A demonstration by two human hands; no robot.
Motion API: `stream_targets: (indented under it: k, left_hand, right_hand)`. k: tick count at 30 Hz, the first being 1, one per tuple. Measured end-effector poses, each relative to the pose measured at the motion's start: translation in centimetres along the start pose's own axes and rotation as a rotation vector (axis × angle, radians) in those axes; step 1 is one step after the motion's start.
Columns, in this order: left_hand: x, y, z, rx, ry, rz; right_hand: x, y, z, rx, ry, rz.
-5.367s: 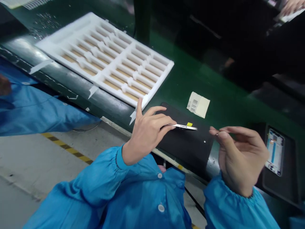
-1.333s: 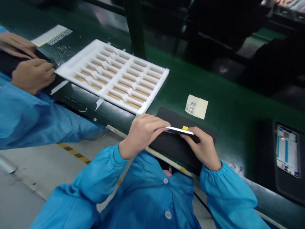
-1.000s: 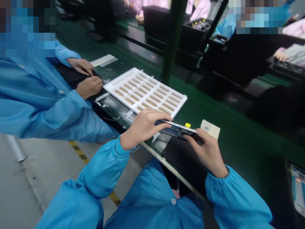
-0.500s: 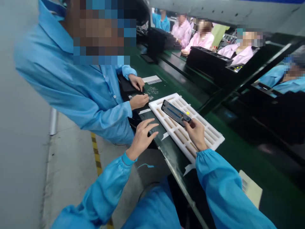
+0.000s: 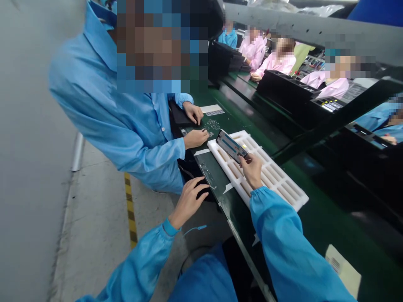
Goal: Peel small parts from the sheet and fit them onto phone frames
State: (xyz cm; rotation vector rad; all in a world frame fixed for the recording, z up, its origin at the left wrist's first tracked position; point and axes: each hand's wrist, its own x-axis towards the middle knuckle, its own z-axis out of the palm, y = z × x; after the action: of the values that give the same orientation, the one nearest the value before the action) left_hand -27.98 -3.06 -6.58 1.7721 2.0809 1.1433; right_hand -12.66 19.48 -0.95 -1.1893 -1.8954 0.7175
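My right hand (image 5: 252,170) grips the lower right end of a phone frame (image 5: 231,146), a dark-rimmed shell with a blue strip inside and a small yellow tab at its edge. The phone frame is tilted above the far left part of a white foam tray (image 5: 300,202) with rows of long slots. Whether it touches the tray I cannot tell. My left hand (image 5: 189,200) hangs in the air off the bench edge, fingers apart and holding nothing.
A co-worker in a blue smock (image 5: 126,113) sits at the left, both hands on the bench beside scattered small parts (image 5: 212,125). A barcode label sheet (image 5: 217,110) lies behind them. A cream label paper (image 5: 344,268) is at lower right. Several people work across the green bench (image 5: 327,218).
The view has swung left toward the co-worker. My left hand has let go of the phone frame, which both hands held a second ago. My right hand has carried it over the foam tray.
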Motion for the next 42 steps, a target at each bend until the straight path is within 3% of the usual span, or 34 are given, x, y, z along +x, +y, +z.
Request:
stream_targets:
  k: [10, 20, 31, 42]
  left_hand:
    - [-3.1, -1.1, 0.6, -0.014, -0.074, -0.112]
    - [-6.2, -2.9, 1.7, -0.053, -0.124, -0.187]
    - [-7.2, -3.6, 2.3, -0.106, -0.150, -0.198]
    - [-8.1, -3.3, 3.1, -0.143, -0.177, -0.176]
  right_hand:
    - [-0.1, -0.3, 2.0, -0.014, 0.016, -0.009]
    - [-2.0, -1.7, 3.1, -0.038, 0.044, -0.015]
    - [-5.4, -0.3, 0.0, -0.066, 0.079, 0.061]
    - [-5.4, -0.8, 1.0, -0.065, 0.092, 0.028]
